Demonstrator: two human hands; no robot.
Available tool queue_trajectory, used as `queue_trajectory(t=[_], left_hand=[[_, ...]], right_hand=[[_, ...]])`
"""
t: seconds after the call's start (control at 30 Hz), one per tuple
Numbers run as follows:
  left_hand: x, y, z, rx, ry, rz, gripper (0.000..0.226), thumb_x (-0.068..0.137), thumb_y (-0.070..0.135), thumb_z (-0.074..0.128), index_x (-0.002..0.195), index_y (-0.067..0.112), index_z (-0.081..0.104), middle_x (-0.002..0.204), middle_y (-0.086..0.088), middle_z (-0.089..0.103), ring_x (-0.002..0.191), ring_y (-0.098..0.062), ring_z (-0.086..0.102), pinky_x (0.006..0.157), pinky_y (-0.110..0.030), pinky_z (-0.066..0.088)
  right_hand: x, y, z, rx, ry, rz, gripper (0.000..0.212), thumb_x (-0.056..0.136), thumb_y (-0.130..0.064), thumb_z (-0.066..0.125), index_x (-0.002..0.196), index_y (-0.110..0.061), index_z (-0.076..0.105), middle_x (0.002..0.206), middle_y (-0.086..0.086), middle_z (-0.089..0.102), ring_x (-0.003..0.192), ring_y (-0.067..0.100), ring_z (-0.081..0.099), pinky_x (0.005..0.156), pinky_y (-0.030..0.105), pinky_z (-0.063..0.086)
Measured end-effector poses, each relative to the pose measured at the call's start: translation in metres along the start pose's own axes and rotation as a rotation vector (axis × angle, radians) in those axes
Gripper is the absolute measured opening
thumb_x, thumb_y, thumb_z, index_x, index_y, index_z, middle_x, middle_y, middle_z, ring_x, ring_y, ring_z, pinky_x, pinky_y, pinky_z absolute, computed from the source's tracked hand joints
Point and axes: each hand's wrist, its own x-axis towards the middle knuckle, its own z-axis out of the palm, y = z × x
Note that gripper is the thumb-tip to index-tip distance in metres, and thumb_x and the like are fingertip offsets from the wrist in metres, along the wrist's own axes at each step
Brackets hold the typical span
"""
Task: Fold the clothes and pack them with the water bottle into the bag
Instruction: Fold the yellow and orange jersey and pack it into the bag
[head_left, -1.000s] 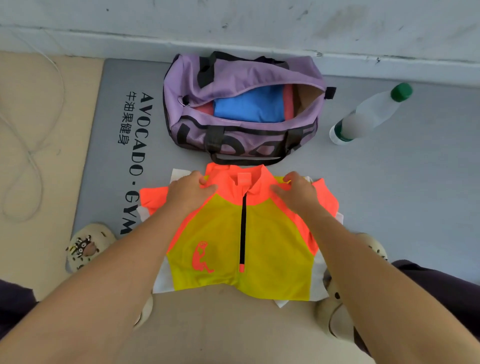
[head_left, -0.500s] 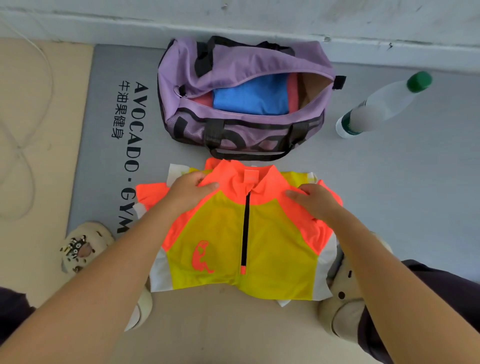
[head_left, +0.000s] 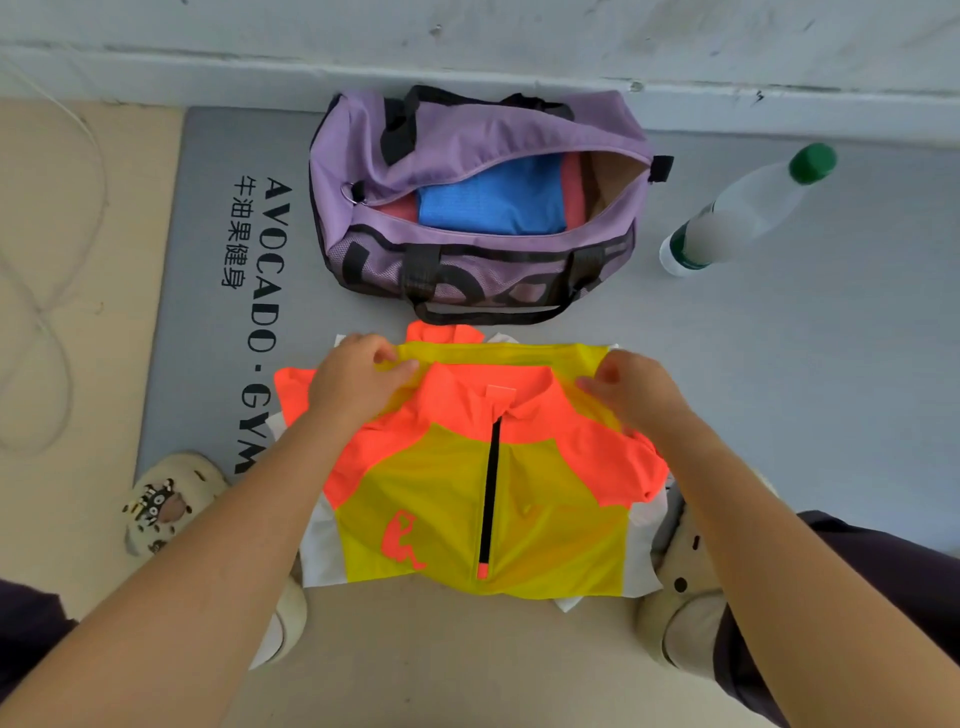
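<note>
An orange and yellow zip jersey (head_left: 540, 499) lies on the grey mat (head_left: 779, 364) in front of me, with a yellow layer showing behind its collar. My left hand (head_left: 358, 382) pinches the fabric at the left shoulder. My right hand (head_left: 631, 387) pinches it at the right shoulder. Beyond the jersey stands the purple duffel bag (head_left: 467, 135), unzipped, with folded blue (head_left: 493, 200) and pink clothes inside. A clear water bottle (head_left: 748, 208) with a green cap lies on the mat to the right of the bag.
A white wall with a skirting board (head_left: 208, 78) runs behind the bag. A white cord (head_left: 47, 291) loops on the beige floor to the left. Cream slippers (head_left: 166, 499) flank the jersey, and my dark-trousered knees fill the lower corners.
Both hands have moved up from the jersey's chest to its shoulders and pinched the fabric. A yellow layer has appeared behind the collar. The camera has moved closer.
</note>
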Motion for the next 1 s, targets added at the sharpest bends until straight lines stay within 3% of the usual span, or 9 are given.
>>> queue_trajectory(t=[0.07, 0.17, 0.23, 0.37, 0.47, 0.63, 0.77, 0.9, 1.0], left_hand=[[0.009, 0.005, 0.005, -0.019, -0.036, 0.060, 0.032, 0.085, 0.037, 0.071, 0.107, 0.016, 0.065, 0.116, -0.007, 0.059, 0.104, -0.026, 0.058, 0.088, -0.037, 0.044], [0.022, 0.006, 0.011, 0.027, -0.138, 0.091, 0.039, 0.087, 0.033, 0.070, 0.121, 0.015, 0.061, 0.126, -0.009, 0.054, 0.112, -0.028, 0.056, 0.095, -0.038, 0.044], [0.030, 0.004, 0.011, 0.071, -0.172, 0.075, 0.032, 0.087, 0.037, 0.070, 0.112, 0.018, 0.063, 0.118, -0.008, 0.055, 0.106, -0.028, 0.058, 0.093, -0.038, 0.046], [0.043, -0.007, 0.003, 0.192, -0.285, 0.003, 0.030, 0.080, 0.048, 0.074, 0.092, 0.022, 0.063, 0.100, -0.006, 0.055, 0.093, -0.026, 0.057, 0.084, -0.037, 0.048], [0.047, -0.012, 0.001, 0.074, -0.252, 0.096, 0.023, 0.078, 0.034, 0.080, 0.090, 0.016, 0.070, 0.101, -0.006, 0.050, 0.093, -0.019, 0.052, 0.085, -0.029, 0.042], [0.048, -0.009, 0.005, -0.082, -0.219, 0.075, 0.019, 0.079, 0.029, 0.078, 0.086, 0.025, 0.060, 0.076, 0.008, 0.058, 0.070, -0.017, 0.054, 0.062, -0.029, 0.039], [0.042, -0.007, 0.011, 0.065, -0.252, 0.062, 0.030, 0.078, 0.039, 0.077, 0.095, 0.022, 0.059, 0.099, 0.000, 0.061, 0.089, -0.022, 0.058, 0.072, -0.033, 0.042], [0.036, -0.002, 0.007, 0.203, -0.312, 0.047, 0.036, 0.080, 0.052, 0.072, 0.064, 0.025, 0.054, 0.084, -0.008, 0.056, 0.089, -0.030, 0.057, 0.073, -0.037, 0.046], [0.034, 0.002, 0.001, 0.045, -0.267, 0.095, 0.033, 0.079, 0.034, 0.078, 0.059, 0.024, 0.053, 0.085, -0.011, 0.053, 0.087, -0.026, 0.054, 0.076, -0.035, 0.044]], right_hand=[[0.008, -0.008, 0.004, 0.100, 0.128, -0.078, 0.029, 0.087, -0.030, 0.071, 0.105, -0.010, 0.062, 0.108, 0.011, 0.063, 0.099, 0.028, 0.058, 0.075, 0.028, 0.036], [0.022, -0.019, 0.009, 0.077, 0.048, -0.108, 0.045, 0.086, -0.027, 0.071, 0.127, -0.014, 0.055, 0.129, 0.007, 0.057, 0.114, 0.028, 0.056, 0.089, 0.031, 0.041], [0.030, -0.023, 0.011, -0.007, -0.021, -0.133, 0.050, 0.087, -0.027, 0.071, 0.131, -0.015, 0.053, 0.131, 0.009, 0.053, 0.116, 0.031, 0.055, 0.093, 0.034, 0.042], [0.041, -0.027, 0.005, -0.186, -0.104, -0.092, 0.042, 0.083, -0.030, 0.072, 0.120, -0.015, 0.059, 0.114, 0.015, 0.054, 0.106, 0.035, 0.056, 0.084, 0.035, 0.044], [0.043, -0.028, -0.001, -0.226, -0.149, -0.142, 0.027, 0.078, -0.026, 0.076, 0.101, -0.015, 0.068, 0.095, 0.005, 0.045, 0.101, 0.033, 0.055, 0.082, 0.034, 0.046], [0.044, -0.031, 0.000, -0.131, -0.103, -0.254, 0.036, 0.080, -0.014, 0.071, 0.114, -0.014, 0.060, 0.118, 0.010, 0.055, 0.105, 0.031, 0.056, 0.085, 0.031, 0.042], [0.044, -0.032, 0.015, -0.224, -0.111, -0.188, 0.033, 0.086, -0.016, 0.061, 0.117, -0.015, 0.052, 0.117, 0.012, 0.057, 0.106, 0.034, 0.057, 0.089, 0.037, 0.045], [0.045, -0.036, 0.015, -0.303, -0.110, -0.098, 0.030, 0.086, -0.023, 0.062, 0.115, -0.014, 0.061, 0.115, 0.015, 0.055, 0.107, 0.035, 0.056, 0.084, 0.036, 0.045], [0.045, -0.036, 0.006, -0.258, -0.082, -0.141, 0.022, 0.083, -0.021, 0.066, 0.103, -0.012, 0.065, 0.107, 0.012, 0.054, 0.100, 0.034, 0.056, 0.075, 0.032, 0.041]])
